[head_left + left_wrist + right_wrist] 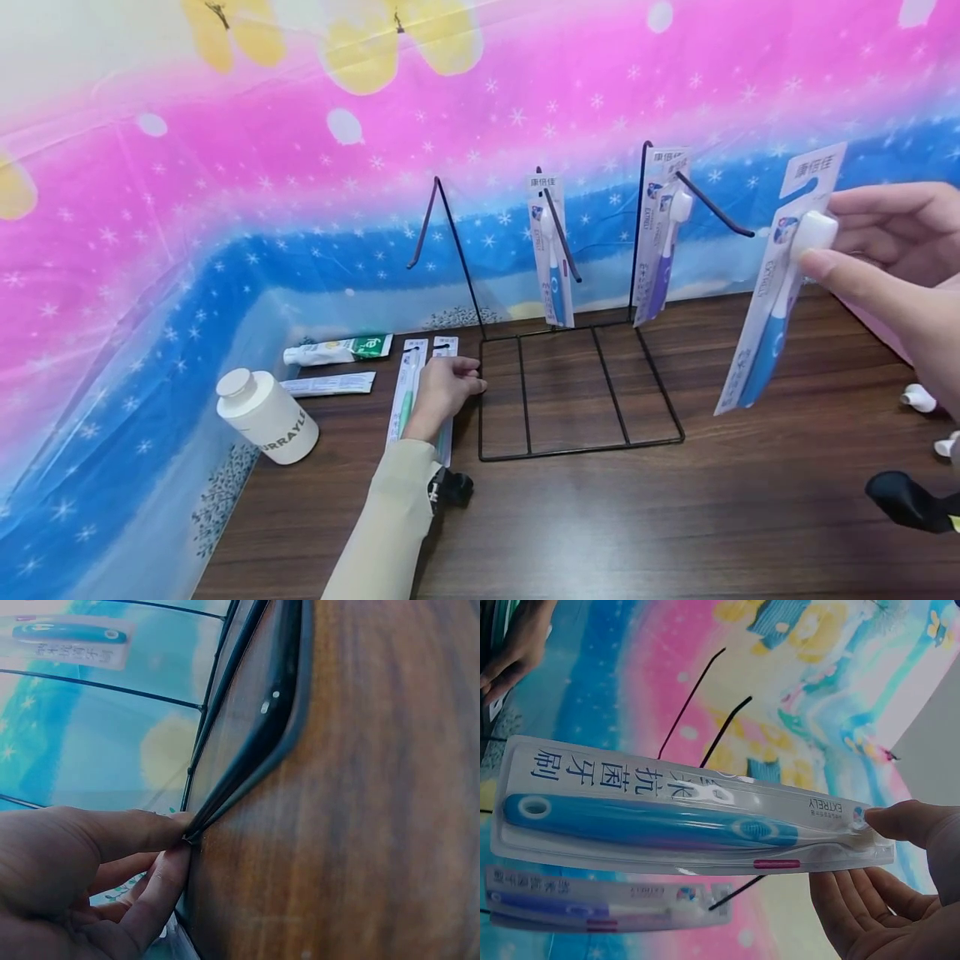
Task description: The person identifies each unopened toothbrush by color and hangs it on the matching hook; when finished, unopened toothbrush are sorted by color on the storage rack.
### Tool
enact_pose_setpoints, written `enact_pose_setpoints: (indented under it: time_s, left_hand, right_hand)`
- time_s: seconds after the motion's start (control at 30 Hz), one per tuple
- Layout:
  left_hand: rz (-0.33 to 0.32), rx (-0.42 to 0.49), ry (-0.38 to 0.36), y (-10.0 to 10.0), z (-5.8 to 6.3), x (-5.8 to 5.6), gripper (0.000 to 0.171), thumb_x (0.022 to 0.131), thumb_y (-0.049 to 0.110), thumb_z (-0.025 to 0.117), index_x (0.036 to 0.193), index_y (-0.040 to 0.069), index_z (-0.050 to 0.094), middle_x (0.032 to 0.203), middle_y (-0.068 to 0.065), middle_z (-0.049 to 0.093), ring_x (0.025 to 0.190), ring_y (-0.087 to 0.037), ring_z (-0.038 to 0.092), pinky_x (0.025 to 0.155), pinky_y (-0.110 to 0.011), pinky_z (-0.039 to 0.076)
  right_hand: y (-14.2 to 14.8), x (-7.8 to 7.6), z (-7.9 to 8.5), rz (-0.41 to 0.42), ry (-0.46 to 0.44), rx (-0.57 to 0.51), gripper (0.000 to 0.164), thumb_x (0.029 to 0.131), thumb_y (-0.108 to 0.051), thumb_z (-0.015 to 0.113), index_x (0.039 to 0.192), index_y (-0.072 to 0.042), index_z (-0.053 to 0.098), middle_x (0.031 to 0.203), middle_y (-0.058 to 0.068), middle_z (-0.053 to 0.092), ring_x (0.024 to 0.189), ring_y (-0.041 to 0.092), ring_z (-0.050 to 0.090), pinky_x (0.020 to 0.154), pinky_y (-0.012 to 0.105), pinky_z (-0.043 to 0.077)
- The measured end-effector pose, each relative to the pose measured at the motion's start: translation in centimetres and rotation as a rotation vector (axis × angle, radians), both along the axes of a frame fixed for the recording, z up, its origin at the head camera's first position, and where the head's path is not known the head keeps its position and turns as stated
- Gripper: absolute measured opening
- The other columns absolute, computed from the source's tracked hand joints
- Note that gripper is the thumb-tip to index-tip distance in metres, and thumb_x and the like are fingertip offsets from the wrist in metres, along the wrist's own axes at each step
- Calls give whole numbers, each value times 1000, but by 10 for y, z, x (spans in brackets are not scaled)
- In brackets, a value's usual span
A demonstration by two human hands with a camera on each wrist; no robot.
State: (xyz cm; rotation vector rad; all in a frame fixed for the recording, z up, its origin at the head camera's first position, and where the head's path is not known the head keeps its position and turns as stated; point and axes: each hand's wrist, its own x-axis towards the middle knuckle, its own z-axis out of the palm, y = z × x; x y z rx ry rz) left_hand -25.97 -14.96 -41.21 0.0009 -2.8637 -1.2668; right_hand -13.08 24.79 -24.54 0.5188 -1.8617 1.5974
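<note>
My right hand (907,275) pinches a packaged blue toothbrush (767,354) near its head end, thumb on the clear front and fingers behind the card. In the right wrist view this toothbrush pack (652,825) lies across the picture, its handle pointing left. A black wire display rack (582,451) stands on the table. Its left base wire is pinched between thumb and fingers of my left hand (441,396), as the left wrist view shows at the fingertips (176,825). Another blue toothbrush pack (557,292) hangs on the middle hook, and purple toothbrush packaging (662,279) hangs on the right hook.
Two toothbrush packs, one with a green handle (407,408), lie beside and partly under the left hand. Further left are a toothpaste tube (337,350), a flat white packet (330,384) and a white bottle (267,417). A patterned cloth (285,167) hangs behind. Small white objects (918,398) lie far right.
</note>
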Motion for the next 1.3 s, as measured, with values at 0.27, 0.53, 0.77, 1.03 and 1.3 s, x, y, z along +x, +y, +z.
enact_pose_setpoints:
  time_s: [0.27, 0.53, 0.77, 1.03, 1.3]
  left_hand:
    - [8, -3, -7, 0, 1, -1, 30, 82, 8, 77, 112, 7, 72, 94, -2, 69, 85, -16, 61, 73, -30, 49]
    - [-3, 2, 14, -1, 1, -1, 29, 82, 7, 77, 111, 5, 73, 93, -4, 70, 84, -16, 62, 72, -31, 49]
    - [-17, 10, 22, -2, 0, 0, 29, 82, 8, 76, 111, 5, 73, 94, -5, 70, 85, -16, 63, 72, -31, 50]
    - [-9, 15, 13, -3, -1, -1, 28, 83, 8, 76, 111, 5, 73, 95, -4, 70, 85, -16, 62, 72, -31, 50]
    - [-13, 23, 5, -3, -2, -1, 29, 83, 8, 76, 112, 6, 72, 97, -5, 70, 86, -16, 63, 73, -31, 50]
  right_hand:
    - [-27, 11, 8, -99, -53, 237, 52, 84, 12, 67, 132, -2, 54, 114, 14, 65, 99, 16, 63, 82, 16, 47]
    - [-59, 9, 7, 162, -51, 134, 48, 76, 18, 71, 122, 7, 58, 107, 19, 64, 89, 23, 65, 76, 21, 51]
    - [-78, 8, 4, 117, -123, 269, 45, 81, 4, 75, 123, -5, 60, 109, 12, 65, 94, 22, 65, 74, 23, 52]
    - [-95, -2, -4, 214, -100, 272, 42, 81, 2, 75, 120, -6, 60, 108, 10, 65, 93, 22, 65, 75, 25, 53]
    - [-106, -9, -12, 273, -91, 252, 39, 83, 2, 74, 119, -5, 60, 107, 9, 65, 91, 24, 66, 73, 28, 55]
